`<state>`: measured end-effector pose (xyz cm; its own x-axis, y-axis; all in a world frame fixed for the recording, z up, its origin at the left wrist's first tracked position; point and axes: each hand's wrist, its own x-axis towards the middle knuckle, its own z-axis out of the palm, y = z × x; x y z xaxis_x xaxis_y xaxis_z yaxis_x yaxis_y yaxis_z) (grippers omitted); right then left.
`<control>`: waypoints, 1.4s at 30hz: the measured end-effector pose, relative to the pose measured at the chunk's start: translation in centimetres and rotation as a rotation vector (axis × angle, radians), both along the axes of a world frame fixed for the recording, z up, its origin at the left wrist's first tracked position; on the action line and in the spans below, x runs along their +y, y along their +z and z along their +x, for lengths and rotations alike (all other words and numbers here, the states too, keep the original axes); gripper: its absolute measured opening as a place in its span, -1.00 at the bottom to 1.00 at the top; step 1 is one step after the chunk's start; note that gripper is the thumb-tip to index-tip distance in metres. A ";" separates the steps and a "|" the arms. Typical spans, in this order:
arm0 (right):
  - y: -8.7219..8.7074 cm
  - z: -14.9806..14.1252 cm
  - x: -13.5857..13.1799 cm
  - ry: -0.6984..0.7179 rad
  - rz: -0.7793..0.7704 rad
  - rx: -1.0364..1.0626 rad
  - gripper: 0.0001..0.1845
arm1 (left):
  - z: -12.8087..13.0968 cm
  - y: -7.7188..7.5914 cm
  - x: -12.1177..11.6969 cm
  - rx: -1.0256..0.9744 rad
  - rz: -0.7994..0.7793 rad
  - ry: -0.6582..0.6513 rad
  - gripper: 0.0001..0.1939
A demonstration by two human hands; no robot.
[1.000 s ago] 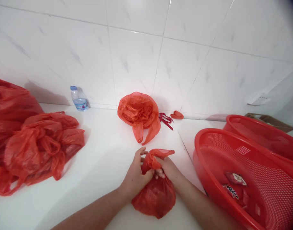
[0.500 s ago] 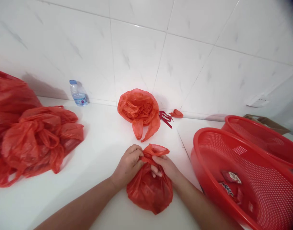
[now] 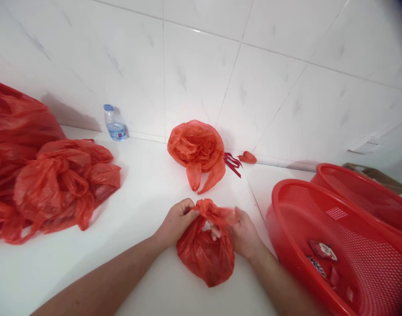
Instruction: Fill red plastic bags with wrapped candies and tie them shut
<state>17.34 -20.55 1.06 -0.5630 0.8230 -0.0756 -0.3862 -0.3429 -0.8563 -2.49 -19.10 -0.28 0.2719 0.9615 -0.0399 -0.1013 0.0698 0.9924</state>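
Note:
A red plastic bag point(image 3: 205, 259) with a rounded, filled bottom rests on the white table in front of me; its contents are hidden. My left hand point(image 3: 179, 221) pinches the bag's gathered top on the left side. On the other side, my right hand point(image 3: 242, 230) grips the bag's top, with some fingertips showing through a gap below the twisted plastic. The strip of plastic near my right thumb is blurred. Just beyond both hands lies an open red bag point(image 3: 196, 147) stuffed with crumpled red plastic, its two handles hanging toward me.
Several red bags point(image 3: 65, 184) are heaped at the left. A water bottle point(image 3: 115, 125) stands by the tiled wall. Dark red strips point(image 3: 233, 164) and a small red scrap point(image 3: 247, 157) lie behind. At right, a red basket point(image 3: 282, 210) holds small packets point(image 3: 323, 250), with another basket point(image 3: 361, 182) behind.
My right hand has shifted right and its thumb has lifted, drawing the bag's top sideways. My left hand keeps its hold. The whole view has shifted slightly.

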 end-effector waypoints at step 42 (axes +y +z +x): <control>-1.9 1.7 3.0 -0.570 0.200 -0.576 -0.81 | 0.7 0.8 -3.0 0.486 0.815 0.032 -0.86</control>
